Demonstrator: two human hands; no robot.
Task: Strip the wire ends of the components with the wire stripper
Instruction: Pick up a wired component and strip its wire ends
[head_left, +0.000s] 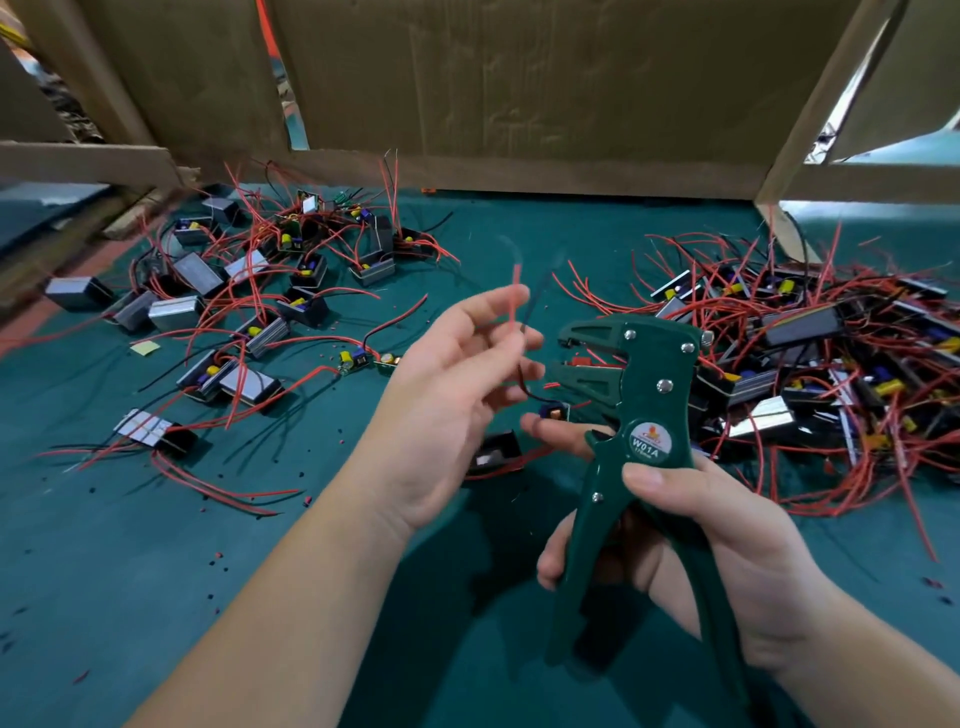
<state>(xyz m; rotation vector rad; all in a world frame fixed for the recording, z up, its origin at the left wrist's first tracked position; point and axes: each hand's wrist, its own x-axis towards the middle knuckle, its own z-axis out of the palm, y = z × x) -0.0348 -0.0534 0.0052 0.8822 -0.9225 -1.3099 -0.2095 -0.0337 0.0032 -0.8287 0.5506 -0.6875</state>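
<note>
Midway through, by the look of the table. Pinches a red wire (516, 297) in the left hand (457, 384), between thumb and curled fingers, with the end standing up and blurred; cannot tell whether bared yet. Dangles a small component (553, 412) on its leads just below that hand, beside the tool's mouth. Grips the wire stripper (644, 415) in the right hand (706, 530), fingers clenched round both green handles, thumb on the near face, with jaws apart and pointed left, near the wire but not on it. Judging from that: about to feed an end in.

Shows, far left on the green mat (156, 597), a loose spread (249, 291) of units lying apart, probably finished. Shows, at right, a thick tangled pile (831, 374) of boards and red leads, probably waiting, and seemingly the larger share. Shows, near left, red and black scraps (218, 553) of insulation scattered about, likely the mark of many cuts made. Plenty left to strip, in all likelihood.
</note>
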